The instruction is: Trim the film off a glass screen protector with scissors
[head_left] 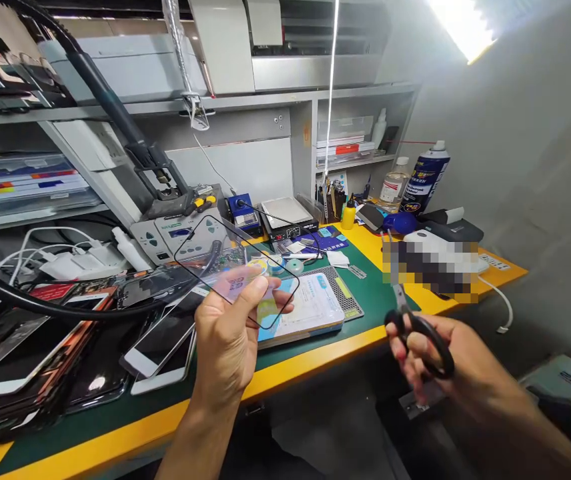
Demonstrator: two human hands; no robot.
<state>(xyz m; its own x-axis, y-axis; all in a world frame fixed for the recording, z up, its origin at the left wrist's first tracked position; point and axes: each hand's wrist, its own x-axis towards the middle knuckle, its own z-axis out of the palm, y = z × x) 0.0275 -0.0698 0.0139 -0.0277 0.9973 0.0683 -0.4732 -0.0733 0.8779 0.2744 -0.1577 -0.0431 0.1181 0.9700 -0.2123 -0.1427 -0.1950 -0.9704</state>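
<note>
Between the thumb and fingers of my left hand (230, 320) is a clear, thin sheet with a black border (265, 257), shaped like a phone screen protector. It is held up tilted over the bench, and the bench things show through it. My right hand (425, 353) has its fingers through the black handles of a pair of scissors (403, 303), out past the bench's front edge. The blades point upward and look slightly parted, their tips blurred. Behind my left hand, a white box with blue corners (310, 307) lies on the green mat (365, 267).
Stacked phones and phone parts (60, 340) crowd the left side, near a black hose (90, 313) and a grey soldering station (180, 233). At the back right stand a spray can (424, 177), a clear bottle (394, 183) and a yellow bottle (348, 215).
</note>
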